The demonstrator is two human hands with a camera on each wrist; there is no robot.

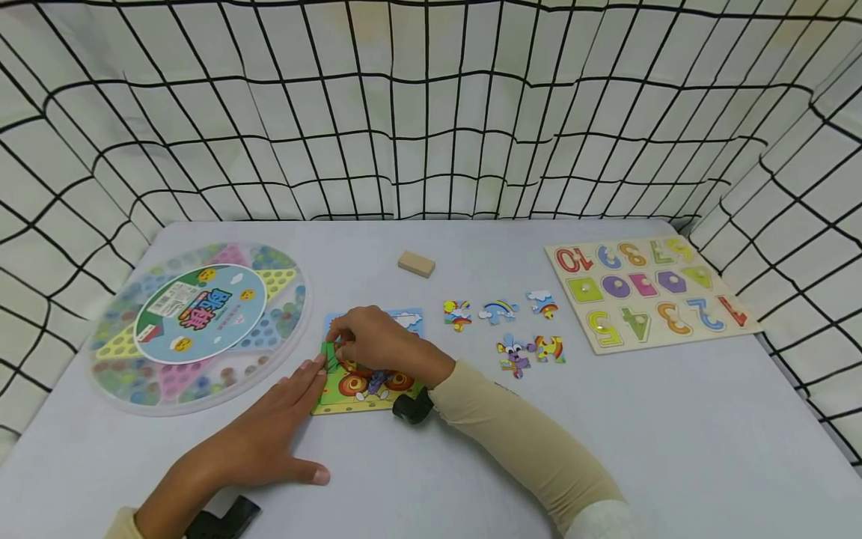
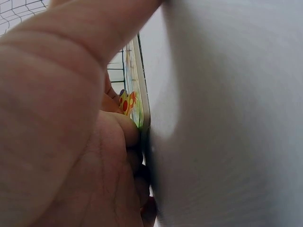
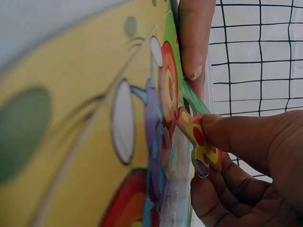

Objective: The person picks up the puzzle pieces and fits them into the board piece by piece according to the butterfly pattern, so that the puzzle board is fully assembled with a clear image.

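Note:
A colourful jigsaw board (image 1: 330, 404) lies on the white table in front of me, partly hidden under my right hand (image 1: 380, 344). That hand pinches a jigsaw piece (image 3: 198, 135), yellow with red spots and a green end, between thumb and fingers. In the right wrist view the piece is tilted against the board's picture. My left hand (image 1: 269, 430) lies with fairly straight fingers whose tips touch the board's left edge; its thumb is spread out. Past the left palm, the spotted piece (image 2: 126, 103) also shows in the left wrist view.
Several loose jigsaw pieces (image 1: 499, 311) lie right of the board. A small wooden block (image 1: 416, 263) sits behind it. On the left is a round clear game case (image 1: 202, 318) with coloured beads; on the right, a number puzzle board (image 1: 646, 292). Black netting (image 1: 426, 138) surrounds the table.

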